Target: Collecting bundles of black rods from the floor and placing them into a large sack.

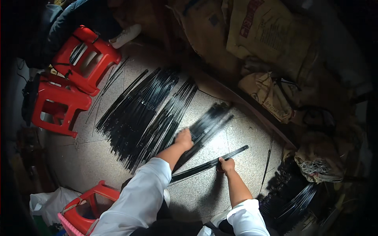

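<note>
My left hand [184,139] is closed at the edge of a bundle of long thin black strips [208,125], which look like wiper blades. That bundle is smeared by motion, so its separate pieces are hard to make out. Lower and to the right, my right hand [227,164] grips a few more black strips [201,168], slightly curved and pointing up to the right. Left of my left hand, a broad fan of the same strips [138,114] lies on the speckled floor, with a narrower row [171,118] beside it.
Red plastic stools [63,104] stand at the left, another [92,202] at lower left. Brown sacks [271,31] fill the far right, behind a dark board edge [252,108]. An open sack [319,167] and more black strips [297,202] lie at lower right. A white shoe [126,36] shows at the top.
</note>
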### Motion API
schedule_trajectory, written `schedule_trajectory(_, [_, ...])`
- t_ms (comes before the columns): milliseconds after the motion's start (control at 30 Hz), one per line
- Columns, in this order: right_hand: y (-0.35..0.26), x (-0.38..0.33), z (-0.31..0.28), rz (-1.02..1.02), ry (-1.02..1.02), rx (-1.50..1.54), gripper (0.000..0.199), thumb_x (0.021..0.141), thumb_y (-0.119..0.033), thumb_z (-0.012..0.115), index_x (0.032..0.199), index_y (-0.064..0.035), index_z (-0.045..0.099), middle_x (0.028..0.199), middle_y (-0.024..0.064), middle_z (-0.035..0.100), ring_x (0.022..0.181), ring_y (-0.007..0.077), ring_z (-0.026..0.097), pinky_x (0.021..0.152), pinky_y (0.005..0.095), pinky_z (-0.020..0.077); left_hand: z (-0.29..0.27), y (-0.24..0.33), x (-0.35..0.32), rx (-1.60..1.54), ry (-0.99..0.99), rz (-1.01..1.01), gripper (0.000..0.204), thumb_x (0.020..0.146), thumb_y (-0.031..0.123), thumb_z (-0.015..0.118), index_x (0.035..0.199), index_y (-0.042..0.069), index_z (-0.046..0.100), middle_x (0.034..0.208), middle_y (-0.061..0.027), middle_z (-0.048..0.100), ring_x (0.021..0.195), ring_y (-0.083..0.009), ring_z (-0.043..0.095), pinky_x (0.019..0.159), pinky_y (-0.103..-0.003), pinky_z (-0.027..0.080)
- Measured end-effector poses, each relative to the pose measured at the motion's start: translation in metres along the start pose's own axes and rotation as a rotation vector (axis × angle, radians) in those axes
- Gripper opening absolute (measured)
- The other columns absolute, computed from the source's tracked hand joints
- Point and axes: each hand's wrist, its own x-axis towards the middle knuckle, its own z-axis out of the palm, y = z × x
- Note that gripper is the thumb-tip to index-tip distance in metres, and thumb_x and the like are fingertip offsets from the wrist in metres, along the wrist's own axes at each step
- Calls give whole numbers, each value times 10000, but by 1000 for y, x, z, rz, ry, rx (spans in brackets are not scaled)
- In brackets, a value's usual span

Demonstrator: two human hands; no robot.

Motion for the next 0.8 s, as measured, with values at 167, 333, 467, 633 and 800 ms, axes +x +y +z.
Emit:
schedule_trajectory(167, [59,42,-12,-22,51,35,284,823,-150,720,989,70,652,900,195,686,738,271,679,625,369,541,2,73,-13,-46,-144,157,995,639,559,792,1337,-29,395,1309,-236,486,1229,-373,463,1032,-450,386])
schedule_trajectory(333, [9,-1,7,18,14,-7,317,805,-188,738,994,55,661,927,192,696,835,268,676,739,370,511,-19,4,22,-65,355,-38,977,673,523,773,1384,-9,364,1452,-235,318,1371,-379,247,1100,-476,270])
schedule_trajectory(467, [44,18,10,-41,84,-22,276,841,-169,713,963,68,640,823,170,682,689,250,672,620,372,525,-36,-8,41,-152,586,-45,897,695,428,798,1348,-18,375,1411,-242,351,1345,-406,278,1085,-476,295])
schedule_trajectory(633, [60,32,21,-35,25,108,249,868,-126,682,958,87,592,765,180,658,567,251,648,491,368,533,-12,14,32,-240,442,22,886,725,439,771,1352,-32,357,1407,-229,345,1307,-396,324,1084,-471,295])
schedule_trajectory(800, [65,31,9,12,37,142,220,880,-106,661,951,86,582,738,165,648,565,252,647,449,369,538,5,57,13,-110,367,44,915,738,498,736,1369,-40,348,1418,-232,334,1331,-383,292,1101,-486,258])
